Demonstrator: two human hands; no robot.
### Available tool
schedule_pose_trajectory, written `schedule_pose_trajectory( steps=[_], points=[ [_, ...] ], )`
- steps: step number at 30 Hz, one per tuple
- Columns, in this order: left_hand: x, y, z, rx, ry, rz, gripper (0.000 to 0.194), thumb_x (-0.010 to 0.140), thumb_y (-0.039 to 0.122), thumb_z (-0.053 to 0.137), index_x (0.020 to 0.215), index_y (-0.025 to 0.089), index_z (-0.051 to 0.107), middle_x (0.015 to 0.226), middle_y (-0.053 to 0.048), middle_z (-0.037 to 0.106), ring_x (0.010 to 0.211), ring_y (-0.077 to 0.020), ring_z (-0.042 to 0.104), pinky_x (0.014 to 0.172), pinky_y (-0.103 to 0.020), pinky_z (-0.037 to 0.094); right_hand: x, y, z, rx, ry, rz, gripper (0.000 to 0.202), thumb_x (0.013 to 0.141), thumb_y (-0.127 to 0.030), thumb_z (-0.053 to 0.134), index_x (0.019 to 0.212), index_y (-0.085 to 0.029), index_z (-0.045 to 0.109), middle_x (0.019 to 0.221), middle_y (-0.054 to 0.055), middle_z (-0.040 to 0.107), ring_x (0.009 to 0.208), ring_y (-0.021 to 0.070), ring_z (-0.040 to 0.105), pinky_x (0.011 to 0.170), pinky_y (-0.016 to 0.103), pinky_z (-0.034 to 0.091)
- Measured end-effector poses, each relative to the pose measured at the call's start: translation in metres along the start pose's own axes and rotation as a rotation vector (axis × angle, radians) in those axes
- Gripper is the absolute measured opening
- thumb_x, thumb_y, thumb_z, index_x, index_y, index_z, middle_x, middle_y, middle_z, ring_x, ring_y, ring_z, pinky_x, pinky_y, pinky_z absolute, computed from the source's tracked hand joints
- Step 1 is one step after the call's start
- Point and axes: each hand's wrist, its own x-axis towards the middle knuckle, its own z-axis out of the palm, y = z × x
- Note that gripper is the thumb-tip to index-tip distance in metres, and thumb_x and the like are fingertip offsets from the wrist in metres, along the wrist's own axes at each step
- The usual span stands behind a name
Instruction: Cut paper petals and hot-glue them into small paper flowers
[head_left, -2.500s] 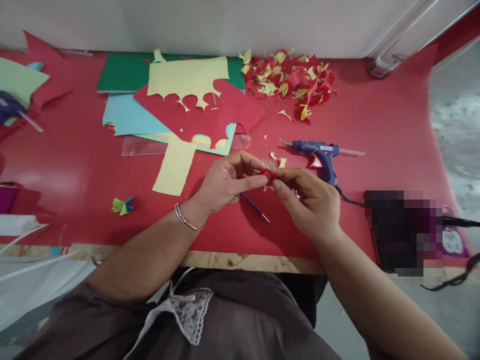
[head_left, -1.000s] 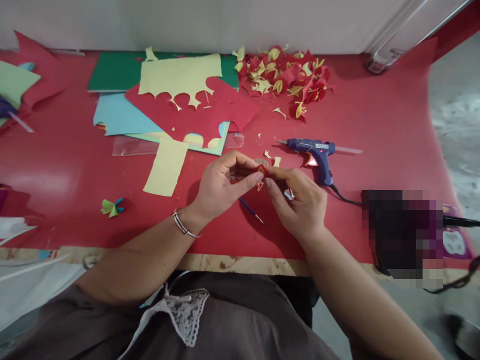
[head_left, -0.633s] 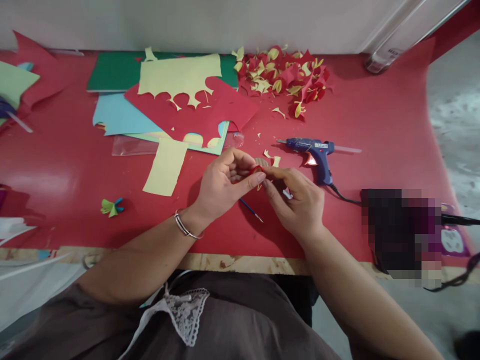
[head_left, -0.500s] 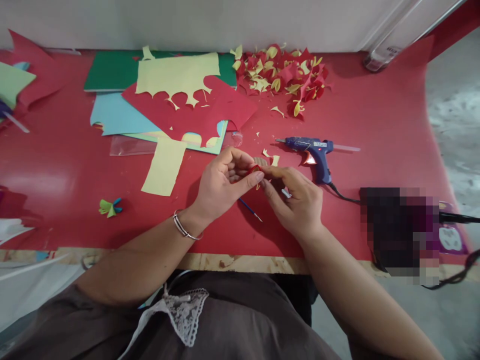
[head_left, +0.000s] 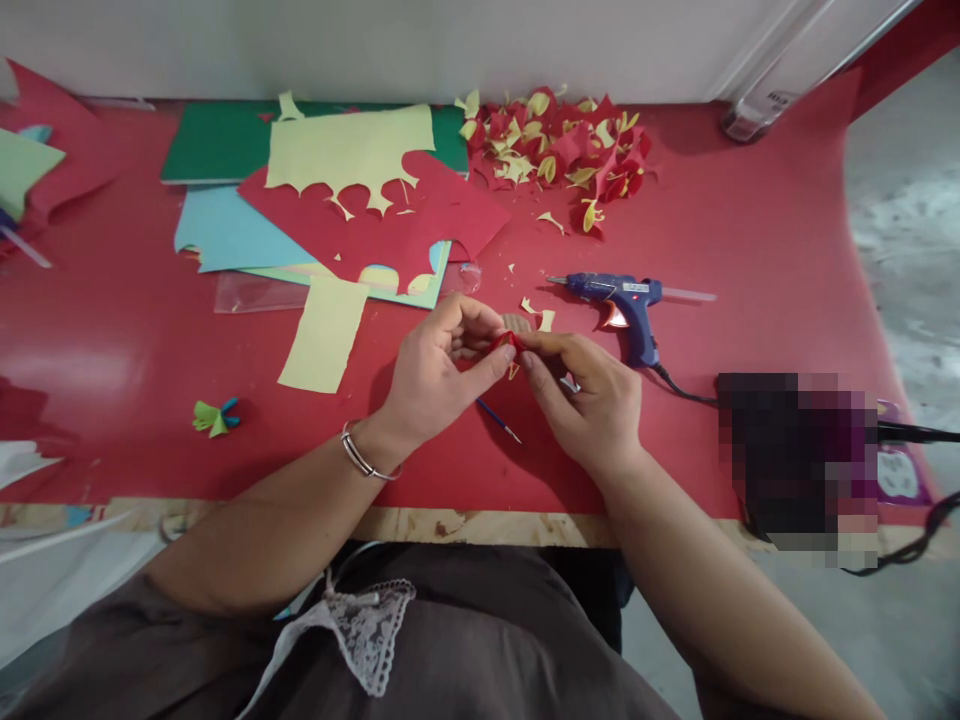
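Between my two hands is a small red paper flower [head_left: 508,342] with a thin yellow strip hanging below it. My left hand [head_left: 442,370] pinches its left side between thumb and fingers. From the right, my right hand [head_left: 589,395] grips the other side with thumb and forefinger; its remaining fingers are curled. A slim blue-handled tool [head_left: 496,418] with a pale tip lies on the table below the hands. Just behind my fingertips sits a brownish ridged piece [head_left: 516,322], partly covered. Small cream paper scraps [head_left: 547,320] lie beside it.
A blue glue gun [head_left: 619,300] lies to the right, its cord running to a pixelated dark area. Red and yellow paper pieces [head_left: 562,140] are heaped at the back. Cut sheets, including a cream strip [head_left: 324,335], and a green-and-blue paper piece [head_left: 216,417] lie left.
The red paper flower has turned slightly in my fingers and shows more of its red folds. Both hands stay almost in place; the whole view has shifted slightly.
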Motion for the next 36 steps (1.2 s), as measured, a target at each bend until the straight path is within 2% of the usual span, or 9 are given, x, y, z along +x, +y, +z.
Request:
schedule_pose_trajectory(
  steps=[7,11,18,24,29,33,36],
  points=[
    [-0.004,-0.004,0.001,0.033,-0.029,0.027,0.026,0.090,0.032,0.085,0.103,0.021,0.065,0.101,-0.005,0.075,0.091,-0.0130,0.073,0.085,-0.024,0.062,0.000,0.003,0.002,-0.050,0.008,-0.051,0.017,0.099,-0.020,0.063,0.107,-0.023,0.078,0.090,0.005,0.082,0.075,0.0190,0.075,0.070,0.032,0.060],
    [-0.003,-0.001,-0.003,-0.037,-0.089,-0.030,0.027,0.090,0.035,0.085,0.104,0.019,0.068,0.104,-0.007,0.077,0.090,-0.0140,0.076,0.085,-0.025,0.064,0.000,0.004,0.001,-0.059,0.021,-0.055,0.015,0.100,-0.020,0.063,0.104,-0.023,0.078,0.090,0.005,0.082,0.073,0.0181,0.074,0.070,0.031,0.059],
    [0.002,0.005,-0.016,-0.142,-0.179,-0.093,0.021,0.090,0.026,0.084,0.105,0.017,0.072,0.109,-0.009,0.081,0.095,-0.0153,0.078,0.088,-0.026,0.065,0.000,0.005,-0.001,-0.048,0.009,-0.010,0.013,0.099,-0.021,0.066,0.102,-0.022,0.079,0.090,0.004,0.083,0.074,0.0180,0.076,0.070,0.030,0.059],
    [0.002,0.010,-0.017,-0.081,-0.171,-0.111,0.017,0.090,0.024,0.082,0.103,0.016,0.074,0.105,-0.009,0.082,0.097,-0.0166,0.078,0.091,-0.028,0.065,-0.001,0.004,-0.003,-0.057,-0.009,0.002,0.015,0.099,-0.022,0.065,0.103,-0.021,0.079,0.092,0.005,0.083,0.075,0.0179,0.076,0.071,0.030,0.060],
    [0.004,0.014,-0.017,-0.078,-0.167,-0.174,0.014,0.086,0.022,0.082,0.096,0.016,0.074,0.096,-0.007,0.082,0.085,-0.0152,0.076,0.072,-0.024,0.061,-0.002,0.004,-0.002,-0.047,-0.017,0.001,0.014,0.099,-0.023,0.065,0.102,-0.022,0.079,0.090,0.005,0.083,0.075,0.0182,0.076,0.070,0.030,0.060],
    [0.006,0.014,-0.017,-0.100,-0.167,-0.275,0.014,0.082,0.022,0.081,0.092,0.015,0.075,0.083,-0.005,0.077,0.063,-0.0094,0.064,0.051,-0.020,0.046,-0.003,0.005,-0.001,-0.047,-0.029,-0.008,0.013,0.100,-0.023,0.066,0.102,-0.022,0.079,0.088,0.004,0.082,0.073,0.0173,0.075,0.067,0.029,0.059],
    [0.006,0.014,-0.018,-0.104,-0.155,-0.382,0.013,0.079,0.021,0.078,0.091,0.015,0.076,0.076,-0.003,0.074,0.052,-0.0070,0.053,0.043,-0.020,0.035,-0.003,0.006,-0.001,-0.033,-0.051,-0.020,0.013,0.100,-0.021,0.066,0.103,-0.022,0.078,0.088,0.004,0.082,0.073,0.0168,0.074,0.067,0.029,0.058]
  ],
)
